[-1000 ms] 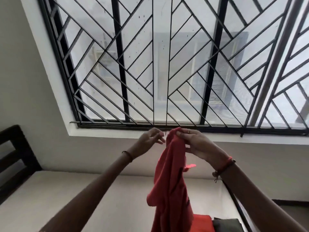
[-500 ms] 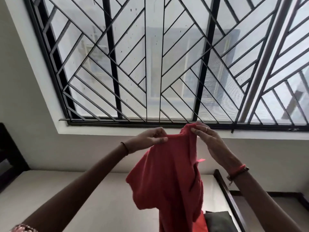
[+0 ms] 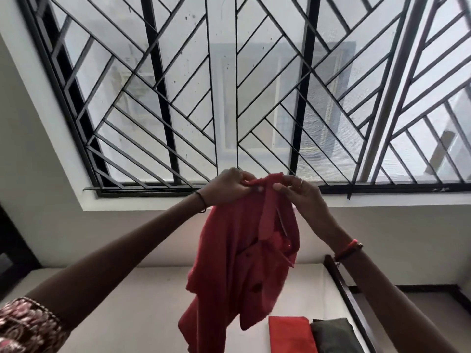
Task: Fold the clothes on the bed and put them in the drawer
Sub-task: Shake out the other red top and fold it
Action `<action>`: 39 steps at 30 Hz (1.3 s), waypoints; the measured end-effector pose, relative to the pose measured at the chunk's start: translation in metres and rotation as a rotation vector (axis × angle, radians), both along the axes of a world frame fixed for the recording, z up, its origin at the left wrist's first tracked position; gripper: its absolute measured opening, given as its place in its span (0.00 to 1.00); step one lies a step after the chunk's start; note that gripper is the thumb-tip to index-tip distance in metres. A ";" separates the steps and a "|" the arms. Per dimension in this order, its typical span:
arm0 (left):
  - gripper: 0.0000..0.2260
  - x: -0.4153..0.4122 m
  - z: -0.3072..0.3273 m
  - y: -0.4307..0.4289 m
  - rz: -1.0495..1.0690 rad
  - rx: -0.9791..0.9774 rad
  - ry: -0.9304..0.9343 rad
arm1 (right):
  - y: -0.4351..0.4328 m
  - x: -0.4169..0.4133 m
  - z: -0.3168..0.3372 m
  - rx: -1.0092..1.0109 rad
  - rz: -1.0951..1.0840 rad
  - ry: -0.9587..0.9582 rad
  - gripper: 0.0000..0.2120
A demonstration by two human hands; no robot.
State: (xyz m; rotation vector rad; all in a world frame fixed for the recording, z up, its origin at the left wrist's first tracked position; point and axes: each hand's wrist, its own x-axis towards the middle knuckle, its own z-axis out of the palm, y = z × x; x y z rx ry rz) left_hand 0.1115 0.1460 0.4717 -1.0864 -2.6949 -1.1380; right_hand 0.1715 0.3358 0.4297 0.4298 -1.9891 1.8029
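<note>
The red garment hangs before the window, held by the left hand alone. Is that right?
Not alone: the head view shows the left hand and the right hand both pinching the top of the red garment before the window.

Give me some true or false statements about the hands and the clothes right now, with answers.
1. The left hand and the right hand both grip the red garment at its top. True.
2. A folded red cloth and a folded dark cloth lie on the bed. True.
3. The red garment lies flat on the bed. False: it hangs from the hands.
4. The folded dark cloth lies left of the folded red cloth. False: it lies to its right.
</note>
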 end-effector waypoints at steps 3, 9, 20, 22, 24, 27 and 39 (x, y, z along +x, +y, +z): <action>0.07 -0.007 0.010 -0.011 0.028 0.163 -0.021 | 0.022 0.002 -0.027 0.174 0.214 -0.069 0.27; 0.08 -0.008 0.030 -0.039 0.039 0.366 -0.078 | 0.037 -0.004 -0.097 0.575 0.198 -0.146 0.23; 0.05 -0.015 0.015 -0.050 0.180 0.441 -0.046 | 0.033 -0.020 -0.084 0.398 -0.046 0.175 0.19; 0.05 -0.016 0.019 -0.045 0.177 0.470 -0.057 | 0.024 -0.019 -0.090 0.432 -0.114 0.248 0.18; 0.04 -0.017 0.024 -0.039 0.167 0.495 -0.058 | 0.016 -0.015 -0.094 0.425 -0.187 0.313 0.15; 0.06 -0.019 0.027 -0.033 0.180 0.530 -0.046 | 0.006 -0.006 -0.097 0.281 -0.317 0.287 0.09; 0.05 -0.020 0.001 -0.025 0.230 0.551 -0.101 | -0.012 -0.013 -0.086 -0.918 -0.002 -0.600 0.10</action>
